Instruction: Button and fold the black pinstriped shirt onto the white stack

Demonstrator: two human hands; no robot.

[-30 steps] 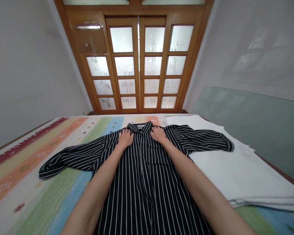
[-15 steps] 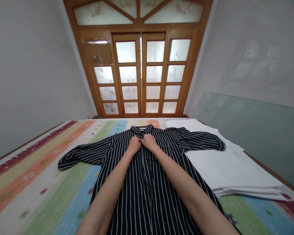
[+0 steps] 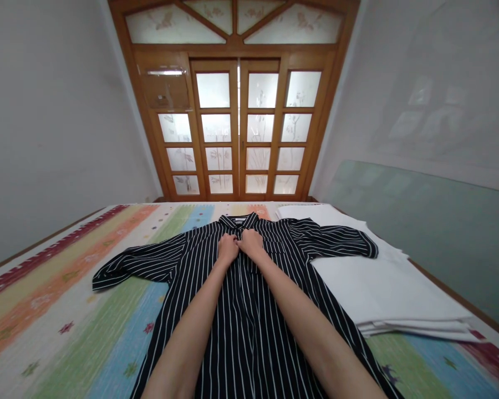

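A black shirt with white stripes (image 3: 233, 321) lies spread face up, its collar at the far end and both sleeves out to the sides. Just below the collar, my left hand (image 3: 228, 247) and my right hand (image 3: 250, 244) meet at the front opening. Both have their fingers closed in a pinch on the shirt's front edge, fingertips almost touching. Whatever small part of the placket sits between the fingertips is hidden by them.
Beneath the shirt is a colourful striped cloth (image 3: 79, 327). A stack of folded white cloth (image 3: 382, 293) lies at the right, partly under the right-hand sleeve. Beyond stand wooden doors with glass panes (image 3: 239, 127); a pale green panel (image 3: 432, 221) lines the right wall.
The hands stay at the same spot on the shirt front, with only slight finger movement. The whole view has shifted a little.
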